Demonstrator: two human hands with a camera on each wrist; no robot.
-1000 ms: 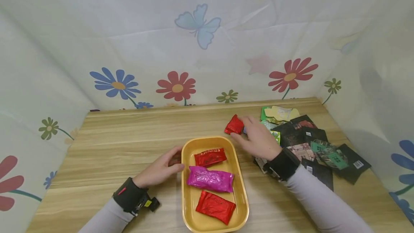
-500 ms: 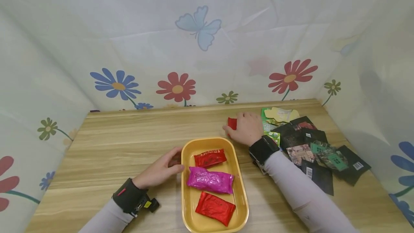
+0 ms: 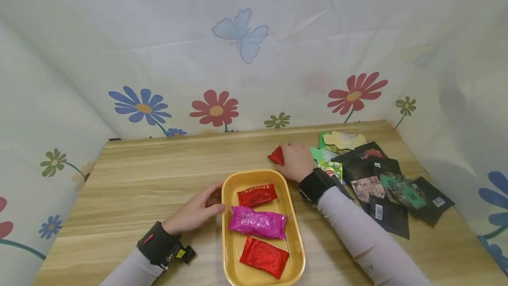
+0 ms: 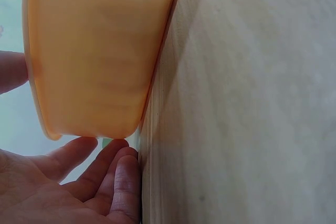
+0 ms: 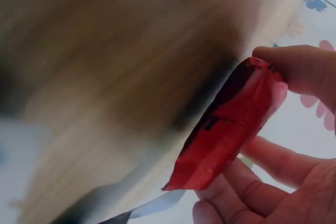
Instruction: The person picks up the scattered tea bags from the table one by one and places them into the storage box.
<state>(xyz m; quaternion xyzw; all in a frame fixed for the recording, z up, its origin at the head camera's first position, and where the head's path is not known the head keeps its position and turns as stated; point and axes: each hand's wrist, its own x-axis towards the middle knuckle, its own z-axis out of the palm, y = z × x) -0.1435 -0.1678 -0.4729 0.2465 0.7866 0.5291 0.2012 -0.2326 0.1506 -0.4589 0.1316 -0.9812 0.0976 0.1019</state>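
Note:
My right hand (image 3: 295,161) pinches a small red wrapped snack (image 5: 226,129) between thumb and fingers, close over the table beyond the tray's right back corner. In the right wrist view the shiny wrapper tilts across the hand, its lower end jagged. On the left, my left hand (image 3: 194,213) touches the outside of a yellow tray (image 3: 295,242); in the left wrist view its thumb is at the rim and its fingertips rest against the wall. Inside the tray lie a red wrapped snack (image 3: 258,194) at the back, a magenta one (image 3: 258,222) in the middle and another red one (image 3: 264,257) in front.
Right of my right hand, black flat sachets (image 3: 393,217) lie overlapping on the wooden table (image 3: 158,167). Behind them are a yellow packet (image 3: 344,139) and a green-and-white sachet (image 3: 331,170). A floral curtain (image 3: 242,74) borders the table at the back and sides.
My right hand has closed on the red wrapped snack and moved it slightly left and nearer, away from the sachets. The left hand and tray have stayed put.

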